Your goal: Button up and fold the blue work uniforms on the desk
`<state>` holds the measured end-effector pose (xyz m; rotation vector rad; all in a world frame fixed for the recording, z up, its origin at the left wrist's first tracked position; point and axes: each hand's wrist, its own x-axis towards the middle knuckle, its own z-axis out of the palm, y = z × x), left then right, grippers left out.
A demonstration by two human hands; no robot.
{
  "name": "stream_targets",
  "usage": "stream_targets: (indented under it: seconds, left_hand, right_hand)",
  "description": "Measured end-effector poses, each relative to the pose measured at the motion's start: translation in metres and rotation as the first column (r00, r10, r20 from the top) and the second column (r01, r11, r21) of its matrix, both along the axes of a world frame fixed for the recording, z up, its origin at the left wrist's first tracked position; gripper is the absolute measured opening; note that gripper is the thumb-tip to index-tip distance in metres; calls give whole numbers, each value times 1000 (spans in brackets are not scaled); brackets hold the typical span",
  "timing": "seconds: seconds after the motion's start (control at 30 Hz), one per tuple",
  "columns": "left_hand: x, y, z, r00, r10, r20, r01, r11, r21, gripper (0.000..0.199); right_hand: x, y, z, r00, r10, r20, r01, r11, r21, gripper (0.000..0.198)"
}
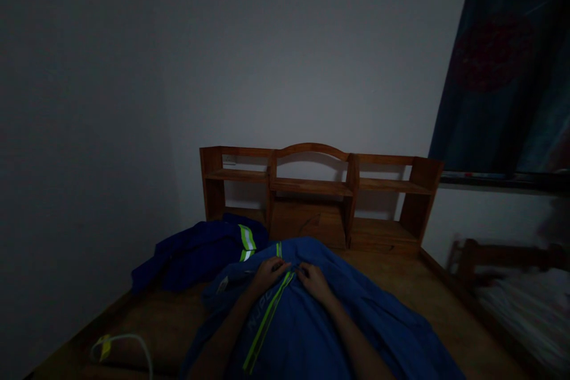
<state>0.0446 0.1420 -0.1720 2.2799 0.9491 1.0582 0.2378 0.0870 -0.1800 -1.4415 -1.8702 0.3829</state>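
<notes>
A blue work jacket [320, 320] with yellow-green reflective strips and pale lettering lies spread before me on a wooden surface. Both hands are on its upper part, near the end of the long strip. My left hand [269, 273] has its fingers bent and closed on the jacket's cloth. Just right of it, my right hand [313, 280] pinches the cloth, thumb and fingers together. A narrow gap separates the two hands. The dim light hides the fine detail at the fingertips.
Behind the jacket, a wooden shelf unit [312, 186] stands against the wall. A darker blue garment [196, 252] with reflective bands lies to the left. At front left is a white cord [133, 337] with a yellow tag. A dark curtain [490, 71] hangs at right, above white bedding [529, 309].
</notes>
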Motion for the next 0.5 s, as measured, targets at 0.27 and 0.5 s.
stream_targets:
  seconds: [0.27,0.5]
  left_hand:
    - [-6,9,-7,999,40,-4,-39,999,30,31]
    - [-8,4,-1,917,399,23,-396,902,170,34]
  right_hand:
    - [8,-8,16,994,78,81,-72,995,-69,25]
    - [44,-30,42,970,94,225,-83,995,-58,38]
